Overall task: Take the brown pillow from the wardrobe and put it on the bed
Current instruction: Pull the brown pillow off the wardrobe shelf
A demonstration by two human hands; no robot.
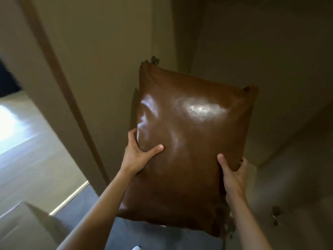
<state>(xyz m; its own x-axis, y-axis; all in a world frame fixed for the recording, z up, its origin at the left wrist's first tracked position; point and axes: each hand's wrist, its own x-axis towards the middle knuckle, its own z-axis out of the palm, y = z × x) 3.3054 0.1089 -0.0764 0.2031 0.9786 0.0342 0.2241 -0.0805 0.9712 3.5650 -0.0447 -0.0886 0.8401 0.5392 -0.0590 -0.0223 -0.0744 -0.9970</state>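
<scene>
A glossy brown leather pillow (191,134) fills the middle of the head view, held up in front of the beige wardrobe interior (261,60). My left hand (139,154) grips its left edge, thumb pressed into the front. My right hand (232,174) clamps its right edge, fingers wrapped behind. Small dark tassels hang at the pillow's corners. The bed is not in view.
The wardrobe's side panel and door edge (59,83) run diagonally on the left. Beyond it lies a light wooden floor (30,156) with a bright patch. A dark grey surface (162,237) sits under the pillow, and a beige box corner (23,226) is at bottom left.
</scene>
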